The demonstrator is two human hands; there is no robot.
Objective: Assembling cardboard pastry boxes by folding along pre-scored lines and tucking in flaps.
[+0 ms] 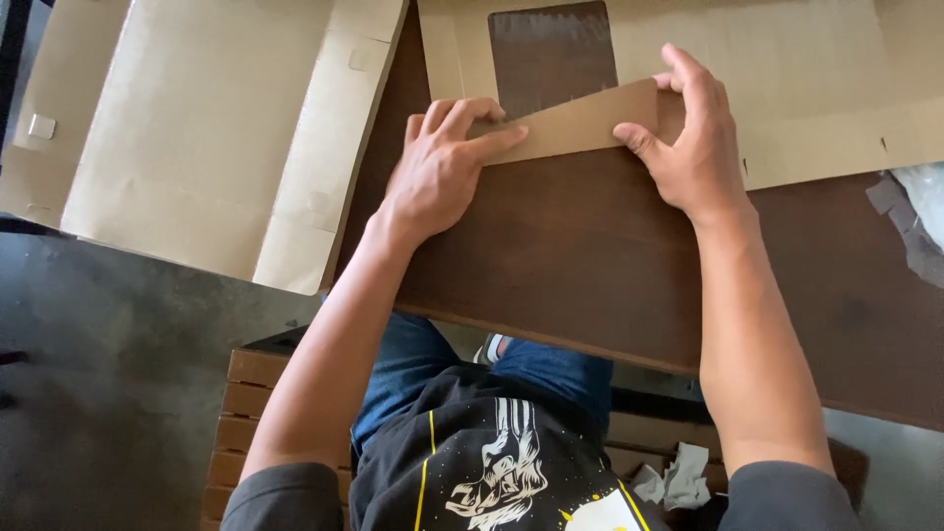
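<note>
Where hands (442,162) press, brown flap (580,123).

Dark brown wooden table (590,256) across the middle and right of the frame. Grey concrete floor (108,393) at lower left — dull, lit evenly. Slatted wooden bench (241,413) at bottom centre — crumpled grey paper scraps (674,480) beside it.
</note>
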